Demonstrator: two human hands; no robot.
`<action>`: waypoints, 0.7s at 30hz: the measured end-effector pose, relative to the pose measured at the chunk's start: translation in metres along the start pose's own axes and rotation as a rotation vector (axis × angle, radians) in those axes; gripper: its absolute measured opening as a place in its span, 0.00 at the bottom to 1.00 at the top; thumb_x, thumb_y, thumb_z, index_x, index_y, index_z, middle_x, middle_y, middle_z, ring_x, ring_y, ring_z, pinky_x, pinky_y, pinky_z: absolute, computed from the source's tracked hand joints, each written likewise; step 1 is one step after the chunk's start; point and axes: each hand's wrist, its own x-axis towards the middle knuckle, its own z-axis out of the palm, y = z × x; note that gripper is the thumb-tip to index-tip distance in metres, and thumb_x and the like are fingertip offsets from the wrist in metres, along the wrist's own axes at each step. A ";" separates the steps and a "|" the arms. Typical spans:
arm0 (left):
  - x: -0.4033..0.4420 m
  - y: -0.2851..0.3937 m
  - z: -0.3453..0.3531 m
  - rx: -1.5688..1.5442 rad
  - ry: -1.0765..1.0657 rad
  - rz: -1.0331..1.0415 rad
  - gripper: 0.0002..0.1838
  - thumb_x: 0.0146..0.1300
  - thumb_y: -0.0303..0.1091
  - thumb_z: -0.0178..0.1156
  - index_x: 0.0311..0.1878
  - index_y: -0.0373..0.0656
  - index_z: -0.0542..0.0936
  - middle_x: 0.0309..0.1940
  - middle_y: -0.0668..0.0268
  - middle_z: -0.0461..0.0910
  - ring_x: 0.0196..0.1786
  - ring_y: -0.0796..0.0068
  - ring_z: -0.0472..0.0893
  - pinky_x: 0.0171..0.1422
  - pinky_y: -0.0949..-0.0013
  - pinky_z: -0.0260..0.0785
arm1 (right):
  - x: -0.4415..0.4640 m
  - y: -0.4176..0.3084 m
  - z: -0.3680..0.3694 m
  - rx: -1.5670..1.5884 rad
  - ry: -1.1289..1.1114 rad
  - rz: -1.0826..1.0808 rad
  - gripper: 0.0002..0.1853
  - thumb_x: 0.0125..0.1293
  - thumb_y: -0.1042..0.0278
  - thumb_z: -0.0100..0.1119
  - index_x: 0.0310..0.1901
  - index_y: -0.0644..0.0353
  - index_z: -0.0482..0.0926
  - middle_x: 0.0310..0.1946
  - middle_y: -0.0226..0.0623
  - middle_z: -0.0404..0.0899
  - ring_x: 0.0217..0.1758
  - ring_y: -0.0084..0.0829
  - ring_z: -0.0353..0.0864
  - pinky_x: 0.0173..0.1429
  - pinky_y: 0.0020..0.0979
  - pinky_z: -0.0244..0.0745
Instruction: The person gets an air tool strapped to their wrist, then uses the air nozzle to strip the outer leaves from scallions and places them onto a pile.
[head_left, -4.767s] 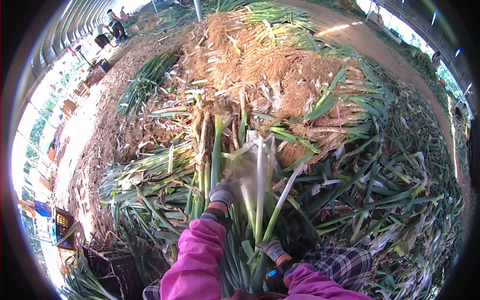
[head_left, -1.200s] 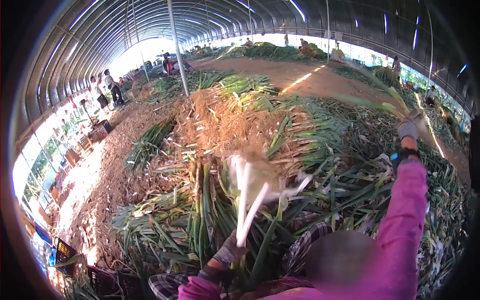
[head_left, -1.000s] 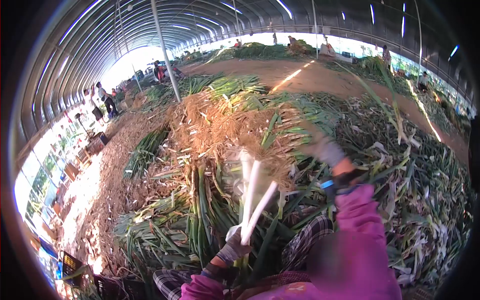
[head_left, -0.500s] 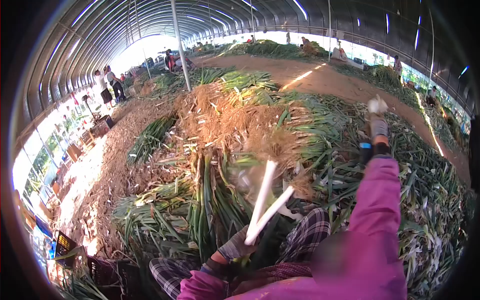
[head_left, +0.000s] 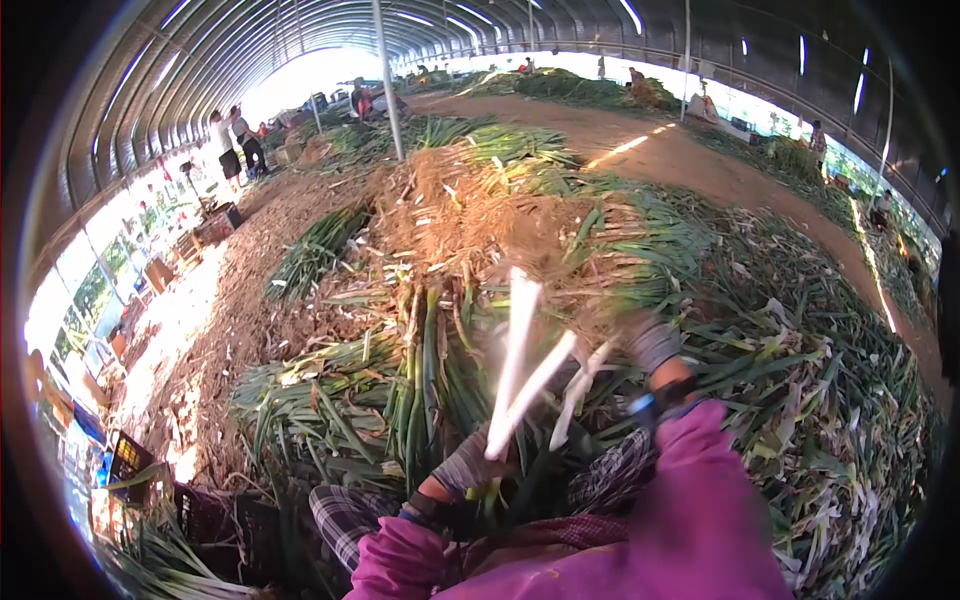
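Note:
My left hand (head_left: 466, 468), in a grey glove, is closed around several green onions (head_left: 541, 385) low in the middle of the head view. Their thick white stalks point up and away from me, and their brown roots blur into the pile. My right hand (head_left: 648, 342), also gloved, is right of the stalks near the root ends. Motion smears its fingers, so their grip does not show. Between this hand and the stalks hangs a pale white strip (head_left: 580, 393), perhaps a peeled layer. Whether the right hand touches it is unclear.
Rooted green onions lie heaped (head_left: 480, 215) ahead of me. Loose leaves and peelings (head_left: 800, 400) cover the ground to my right. Dark crates (head_left: 130, 468) are at lower left. A metal post (head_left: 388, 80) rises behind the heap. Other people (head_left: 240, 145) stand farther back under the arched roof.
My right hand has come back from far out on the right, where white scraps were at its fingers, to beside the stalks. My left hand keeps its hold. The view has shifted slightly.

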 end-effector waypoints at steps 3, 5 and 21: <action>-0.009 0.006 -0.013 -0.073 0.226 -0.096 0.30 0.43 0.23 0.61 0.54 0.41 0.66 0.32 0.68 0.71 0.36 0.76 0.72 0.41 0.71 0.67 | -0.041 0.172 0.029 0.411 0.263 0.995 0.17 0.54 0.53 0.56 0.34 0.60 0.81 0.38 0.48 0.79 0.41 0.40 0.77 0.46 0.36 0.72; 0.001 -0.001 -0.018 0.144 0.334 -0.106 0.28 0.45 0.25 0.60 0.53 0.41 0.65 0.35 0.65 0.73 0.38 0.72 0.74 0.42 0.70 0.69 | -0.059 0.180 -0.003 0.312 0.403 0.995 0.18 0.54 0.55 0.58 0.40 0.60 0.77 0.42 0.46 0.77 0.43 0.38 0.76 0.48 0.35 0.71; -0.008 0.217 -0.069 1.576 0.250 0.219 0.26 0.54 0.44 0.54 0.56 0.46 0.71 0.58 0.58 0.68 0.61 0.60 0.67 0.65 0.52 0.56 | 0.026 -0.203 -0.046 1.852 -0.047 -0.366 0.27 0.52 0.66 0.67 0.54 0.59 0.69 0.45 0.34 0.76 0.45 0.27 0.77 0.47 0.29 0.74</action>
